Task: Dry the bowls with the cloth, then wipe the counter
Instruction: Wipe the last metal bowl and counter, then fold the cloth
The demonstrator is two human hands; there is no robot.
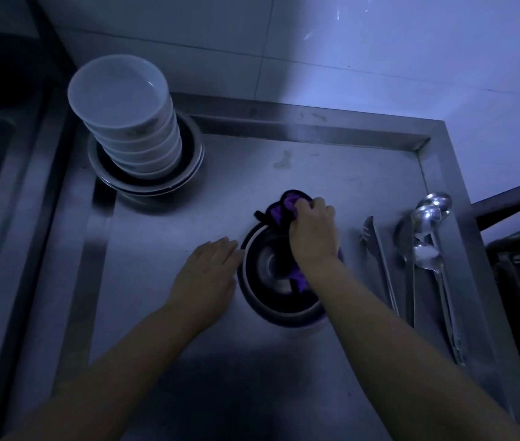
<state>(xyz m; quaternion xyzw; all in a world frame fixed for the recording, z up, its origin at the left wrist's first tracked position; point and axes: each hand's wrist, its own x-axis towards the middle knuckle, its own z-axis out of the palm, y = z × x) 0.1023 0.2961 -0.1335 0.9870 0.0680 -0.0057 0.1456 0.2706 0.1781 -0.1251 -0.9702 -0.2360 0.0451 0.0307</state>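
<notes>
Dim light over a steel counter (163, 329) with a raised rim, tiled wall behind. Right hand (314, 232) was curled around a purple cloth (279, 210) with dark edging, gripping it at the far rim of a dark bowl (276, 281); part of the cloth hung down into the bowl under the wrist. The bowl sat upright on the counter near the middle, apparently nested on another; exact count could not be told. Left hand (209, 272) lay flat, fingers straight and together, fingertips touching the bowl's left rim, palm resting on the counter. At far left stood a stack of white bowls (125, 116), set inside wider dark-lined bowls (147, 181), well apart from the hands. To the right of the dark bowl, metal tongs (376, 249) and several long-handled spoons (427, 237) lay side by side along the counter's right rim.
</notes>
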